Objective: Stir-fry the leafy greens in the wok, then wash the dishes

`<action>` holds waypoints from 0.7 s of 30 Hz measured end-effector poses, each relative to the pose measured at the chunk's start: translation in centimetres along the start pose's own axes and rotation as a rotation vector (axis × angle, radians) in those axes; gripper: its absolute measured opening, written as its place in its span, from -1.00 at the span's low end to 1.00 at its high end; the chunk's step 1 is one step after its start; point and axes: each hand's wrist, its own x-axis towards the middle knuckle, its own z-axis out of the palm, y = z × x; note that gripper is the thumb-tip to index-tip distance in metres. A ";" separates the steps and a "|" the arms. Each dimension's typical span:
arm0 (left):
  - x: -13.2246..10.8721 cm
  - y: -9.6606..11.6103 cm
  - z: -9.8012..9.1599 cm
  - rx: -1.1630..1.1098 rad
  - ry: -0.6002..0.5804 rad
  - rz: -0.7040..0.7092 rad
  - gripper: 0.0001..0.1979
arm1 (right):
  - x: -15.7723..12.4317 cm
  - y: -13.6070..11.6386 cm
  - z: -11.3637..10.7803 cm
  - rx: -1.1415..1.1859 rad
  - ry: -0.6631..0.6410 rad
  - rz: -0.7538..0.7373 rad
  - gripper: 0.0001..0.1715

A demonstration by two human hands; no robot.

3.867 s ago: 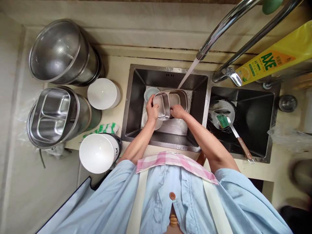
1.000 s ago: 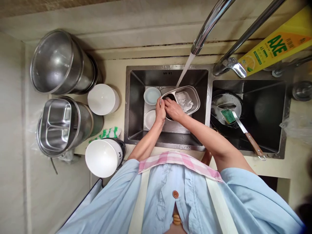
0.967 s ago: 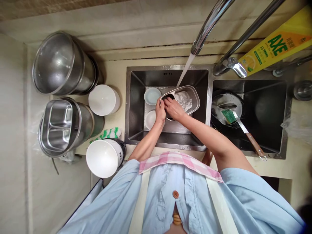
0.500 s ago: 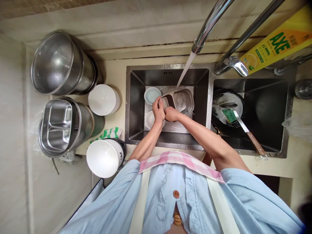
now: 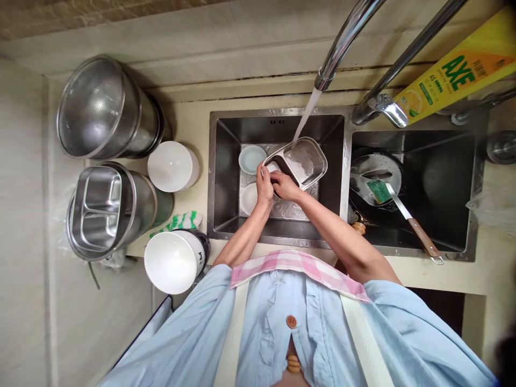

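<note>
Over the left basin of a stainless steel double sink (image 5: 213, 177), the person's left hand (image 5: 264, 192) is closing round the corner of a two-compartment stainless steel tray (image 5: 305, 162), which is tilting up on its edge, while the right hand (image 5: 284, 186) is clasping the near rim — its fingertips are hidden behind the tray, so how firmly it holds is hard to make out. Water is running from a curved chrome faucet (image 5: 342, 43) onto the tray's far end — a pale blue bowl (image 5: 252, 159) and a white bowl (image 5: 248, 199) are sitting just beside the hands.

Cream countertop (image 5: 189, 126): stacked steel bowls (image 5: 107, 110), stacked divided steel trays (image 5: 100, 212), a white bowl (image 5: 172, 166), another white bowl (image 5: 174, 262), apparently a green-striped cloth (image 5: 180, 220).
</note>
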 end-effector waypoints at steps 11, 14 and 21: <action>-0.3 -0.3 -0.1 -0.032 -0.021 0.003 -0.63 | 0.4 -1.5 0.7 -0.662 0.095 0.005 -0.48; 0.1 -0.1 -0.2 0.051 0.047 -0.001 -0.62 | 0.4 -2.1 0.9 -0.624 -0.002 0.192 -0.52; 1.0 -0.5 -0.6 0.274 0.004 0.147 -0.60 | 0.6 -2.1 -0.8 -0.387 -0.311 0.257 -0.69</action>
